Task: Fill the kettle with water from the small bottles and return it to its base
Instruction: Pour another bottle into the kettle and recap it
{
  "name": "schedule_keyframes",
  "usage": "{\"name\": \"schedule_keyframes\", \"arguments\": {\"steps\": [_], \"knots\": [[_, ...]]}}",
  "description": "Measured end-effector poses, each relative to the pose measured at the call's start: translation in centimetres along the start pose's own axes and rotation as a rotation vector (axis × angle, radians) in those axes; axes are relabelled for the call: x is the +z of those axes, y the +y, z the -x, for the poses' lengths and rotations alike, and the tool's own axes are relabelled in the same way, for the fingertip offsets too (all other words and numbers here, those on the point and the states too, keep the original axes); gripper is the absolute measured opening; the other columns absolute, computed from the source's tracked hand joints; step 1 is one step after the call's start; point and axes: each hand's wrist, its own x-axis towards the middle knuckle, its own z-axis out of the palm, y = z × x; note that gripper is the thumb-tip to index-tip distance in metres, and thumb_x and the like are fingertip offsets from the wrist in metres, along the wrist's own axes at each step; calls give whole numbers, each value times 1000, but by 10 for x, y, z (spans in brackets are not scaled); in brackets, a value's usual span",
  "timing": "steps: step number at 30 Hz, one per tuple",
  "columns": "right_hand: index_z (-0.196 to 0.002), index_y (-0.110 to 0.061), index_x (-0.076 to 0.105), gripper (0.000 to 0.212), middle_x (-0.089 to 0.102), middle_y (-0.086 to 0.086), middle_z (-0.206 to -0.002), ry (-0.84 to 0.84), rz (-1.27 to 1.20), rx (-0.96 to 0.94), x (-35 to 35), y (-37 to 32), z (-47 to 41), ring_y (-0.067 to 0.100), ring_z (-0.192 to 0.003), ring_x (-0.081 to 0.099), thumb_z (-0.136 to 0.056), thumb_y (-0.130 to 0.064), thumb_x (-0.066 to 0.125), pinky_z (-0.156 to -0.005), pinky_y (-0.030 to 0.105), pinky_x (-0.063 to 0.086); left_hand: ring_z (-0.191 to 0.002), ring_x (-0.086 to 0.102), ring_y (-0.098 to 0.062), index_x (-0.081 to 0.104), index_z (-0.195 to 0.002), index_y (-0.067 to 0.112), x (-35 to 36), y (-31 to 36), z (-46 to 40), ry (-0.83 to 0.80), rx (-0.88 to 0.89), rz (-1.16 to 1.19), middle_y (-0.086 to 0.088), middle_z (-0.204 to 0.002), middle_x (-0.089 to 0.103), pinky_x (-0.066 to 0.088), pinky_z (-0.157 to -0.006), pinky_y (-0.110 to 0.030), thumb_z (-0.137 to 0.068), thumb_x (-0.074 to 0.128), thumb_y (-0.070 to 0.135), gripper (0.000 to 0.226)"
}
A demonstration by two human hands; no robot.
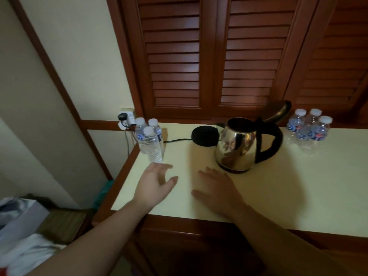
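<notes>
A steel kettle [237,145] with a black handle stands on the cream tabletop [278,192], its lid tipped open. Its round black base [204,135] lies just behind and to the left, apart from it. Three small capped water bottles [150,143] stand at the table's left back corner. Three more bottles [309,129] stand to the right of the kettle. My left hand [154,182] hovers open just in front of the left bottles, fingers curled, holding nothing. My right hand [216,190] rests flat and open in front of the kettle.
A black cord [177,140] runs from the base to a wall socket [126,117] behind the left bottles. Louvred wooden doors [209,56] rise behind the table. Bags and white cloth [23,226] lie on the floor to the left.
</notes>
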Motion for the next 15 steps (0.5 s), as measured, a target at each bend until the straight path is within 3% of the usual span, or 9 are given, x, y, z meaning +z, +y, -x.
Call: {"name": "schedule_keyframes", "arguments": {"steps": [3,6,11,15], "knots": [[-161,-33,28,86,14,-3,-172,-1,96,-1,4,-1,0,16,-158,10,-90,-82,31,-128,45,7,-108,55,-10,56,-129,24,-21,-5,-16,141,-258,120,8,-122,56,47,-88,-29,-78,84,51,64],[-162,-34,28,83,13,-7,-172,-2,63,8,3,-2,3,12,-157,8,-93,-81,35,-129,41,6,-111,51,-9,49,-138,19,-29,-8,-34,171,-353,254,10,-122,54,40,-89,-28,-78,87,44,76],[-160,-34,31,80,19,-11,-170,88,-81,52,-5,-5,10,11,-156,12,-93,-74,49,-127,33,10,-107,53,-9,50,-139,20,-23,-7,-60,172,-347,376,11,-119,58,41,-92,-30,-83,84,41,69],[-158,-34,36,79,28,-12,-165,162,-116,55,-24,5,15,12,-153,21,-91,-72,55,-124,31,19,-102,61,-12,57,-124,30,-8,-8,-62,210,-289,364,13,-109,64,43,-88,-30,-86,80,45,47]]}}
